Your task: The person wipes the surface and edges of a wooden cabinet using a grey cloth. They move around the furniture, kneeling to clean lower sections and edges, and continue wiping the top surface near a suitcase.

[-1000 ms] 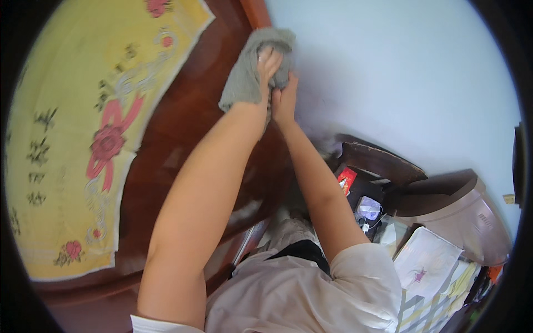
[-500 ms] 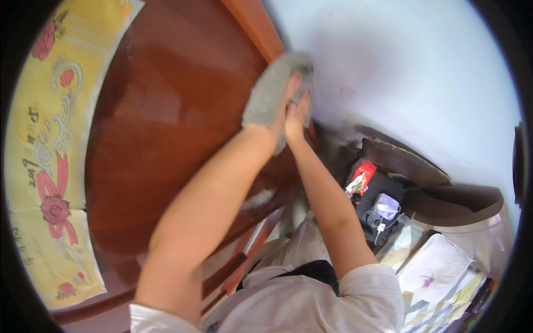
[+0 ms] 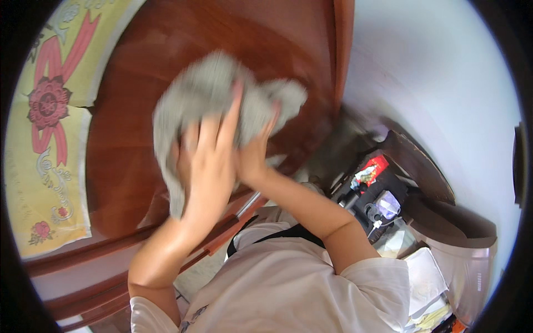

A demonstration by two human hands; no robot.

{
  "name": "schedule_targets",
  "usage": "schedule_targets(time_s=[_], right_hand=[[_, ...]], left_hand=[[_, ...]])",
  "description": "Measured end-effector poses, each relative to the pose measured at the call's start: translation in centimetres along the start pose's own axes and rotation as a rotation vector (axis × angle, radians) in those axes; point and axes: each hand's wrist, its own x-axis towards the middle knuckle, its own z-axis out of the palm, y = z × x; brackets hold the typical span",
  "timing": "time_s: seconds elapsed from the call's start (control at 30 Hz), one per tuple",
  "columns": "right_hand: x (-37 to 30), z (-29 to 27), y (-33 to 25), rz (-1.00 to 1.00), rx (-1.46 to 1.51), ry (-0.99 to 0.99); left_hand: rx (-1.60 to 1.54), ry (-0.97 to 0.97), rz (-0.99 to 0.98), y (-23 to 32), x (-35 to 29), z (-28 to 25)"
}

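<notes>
Cloth, grey and plush, lies bunched under both hands in front of a glossy red-brown wooden panel; from where I stand, I cannot tell how much of it actually touches the wood. The left hand lies along it with fingers stretched out and parted, pressing rather than clutching. The right hand sits just beside, its fingertips against the fabric but too blurred for me to say whether they pinch it. With so flat a hold, I'd worry about the loose folds slipping out if the pressure eased. On the left, a yellow ribbon-and-flower sheet has a split at its near edge; a wide sweep that way could catch it and tear it further. To the right, near the forearm, a dark wooden seat carries a red packet, a purple packet and a white cable; a careless elbow could, to my mind, snag that cable and drag things down.
</notes>
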Motion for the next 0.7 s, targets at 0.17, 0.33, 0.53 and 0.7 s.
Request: schedule_targets(time_s=[0.17, 0.33, 0.53, 0.7], right_hand=[[-7.5, 3.0, -2.0, -0.167, 0.182, -0.156], [0.8, 0.2, -1.0, -0.299, 0.013, 0.172], [15.5, -7.1, -1.0, -0.134, 0.273, 0.465], [10.3, -4.0, -3.9, -0.26, 0.094, 0.468]], left_hand=[[0.101, -0.265, 0.006, -6.2, -12.4, 1.6], [0.075, -0.087, -0.007, -4.5, -7.9, -0.1], [-0.047, 0.454, 0.104, -1.9, 3.5, -3.0], [-0.095, 0.389, 0.068, -4.6, -2.5, -3.0]])
